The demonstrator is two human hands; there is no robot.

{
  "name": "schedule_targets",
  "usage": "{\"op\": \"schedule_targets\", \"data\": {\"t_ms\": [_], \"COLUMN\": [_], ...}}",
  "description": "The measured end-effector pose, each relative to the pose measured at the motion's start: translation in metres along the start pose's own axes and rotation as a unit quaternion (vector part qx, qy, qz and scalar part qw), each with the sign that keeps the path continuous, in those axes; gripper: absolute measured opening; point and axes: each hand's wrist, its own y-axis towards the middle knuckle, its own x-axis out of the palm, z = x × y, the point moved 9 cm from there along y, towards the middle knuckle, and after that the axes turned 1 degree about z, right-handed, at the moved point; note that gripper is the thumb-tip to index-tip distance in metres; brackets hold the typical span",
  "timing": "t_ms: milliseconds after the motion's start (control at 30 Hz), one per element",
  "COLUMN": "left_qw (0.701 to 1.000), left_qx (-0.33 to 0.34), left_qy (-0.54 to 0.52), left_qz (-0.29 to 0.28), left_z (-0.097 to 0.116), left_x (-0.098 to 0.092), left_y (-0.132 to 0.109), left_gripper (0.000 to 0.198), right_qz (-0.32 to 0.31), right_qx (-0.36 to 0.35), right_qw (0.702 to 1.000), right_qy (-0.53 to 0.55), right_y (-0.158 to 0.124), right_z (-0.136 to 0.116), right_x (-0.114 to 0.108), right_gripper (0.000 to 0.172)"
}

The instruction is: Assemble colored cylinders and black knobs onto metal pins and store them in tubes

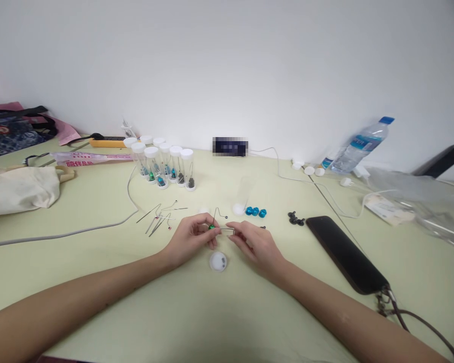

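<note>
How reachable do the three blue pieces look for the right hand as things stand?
Probably yes: the blue pieces lie just beyond the right hand with nothing covering them, though it holds a thin metal rod.

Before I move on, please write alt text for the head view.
A person's left hand holds a small green part with a bent wire, while the right hand pinches a thin metal rod pointing toward it. Capped clear tubes stand beyond, left of centre.

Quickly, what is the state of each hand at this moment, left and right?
Left hand: closed, holding a small green piece with a bent wire at it.
Right hand: closed, pinching a thin metal rod that points toward the green piece.
</note>
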Motion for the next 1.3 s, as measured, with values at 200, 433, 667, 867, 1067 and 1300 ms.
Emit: {"op": "schedule_targets", "data": {"t_ms": [200,433,667,867,1067,1300], "left_qw": [1.000,0.999,1.000,0.999,0.999,1.000], "left_qx": [-0.018,-0.002,-0.013,-0.016,-0.021,-0.009], "left_qy": [-0.014,0.030,-0.014,-0.039,-0.029,-0.013], "left_qz": [-0.006,-0.024,-0.013,-0.026,-0.034,-0.014], "left_z": [-0.003,-0.003,-0.008,-0.010,-0.009,-0.004], "left_x": [0.000,0.006,0.000,0.001,0.004,0.002], "left_y": [0.002,-0.002,0.004,0.005,0.003,0.002], "left_gripper": [0.016,0.015,0.018,0.019,0.018,0.015], "right_qz": [0.018,-0.075,0.019,0.054,0.032,-0.040], "right_qx": [-0.030,0.079,0.064,0.021,0.014,0.026], "right_qw": [0.999,0.992,0.997,0.998,0.999,0.998], "right_qy": [0.000,0.066,0.041,0.025,0.032,0.034], "right_y": [-0.001,-0.004,0.000,0.001,0.000,-0.002], "right_z": [-0.002,0.014,0.014,0.008,0.006,0.006], "right_x": [-0.001,0.013,-0.004,-0.010,-0.007,0.008], "right_gripper": [0.019,0.027,0.015,0.016,0.018,0.024]}}
